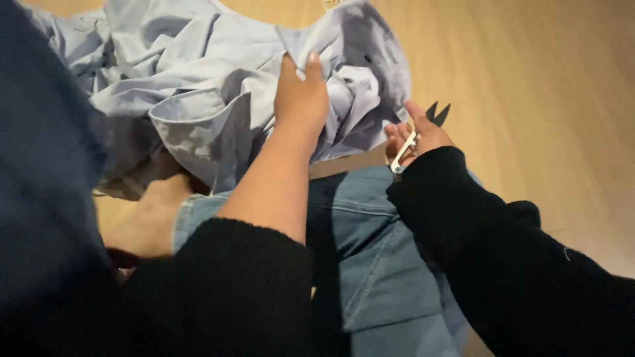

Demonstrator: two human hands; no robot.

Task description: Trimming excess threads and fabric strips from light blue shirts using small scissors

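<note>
From the head camera, looking down past the person's lap, the left hand [301, 96] reaches forward and pinches a fold of a crumpled light blue shirt [198, 79] between thumb and fingers, the fingertips closed on the cloth near the top of the heap. The shirt lies bunched on a pale wooden floor [529, 79], spilling from the upper left of the view toward the middle, with one cuff or hem edge [192, 122] turned up just left of the forearm. The left forearm is bare from the wrist back to a pushed-up black sleeve [231, 284]. The right hand [417, 139] sits just to the right of the shirt's edge, curled shut around a pair of small thread snips [423, 129]; the white handle runs through the palm and the two dark blades [438, 112] stick out above the fingers, parted in a narrow V and pointing away from the person, close beside the cloth but not visibly touching it. The right arm is covered to the wrist by another black sleeve [516, 264]. Beneath both arms are the person's legs in blue denim jeans [377, 251], and a bare foot [149, 218] shows under the shirt's lower edge at left. A dark navy fabric [46, 185], blurred and very near the lens, fills the left side.
</note>
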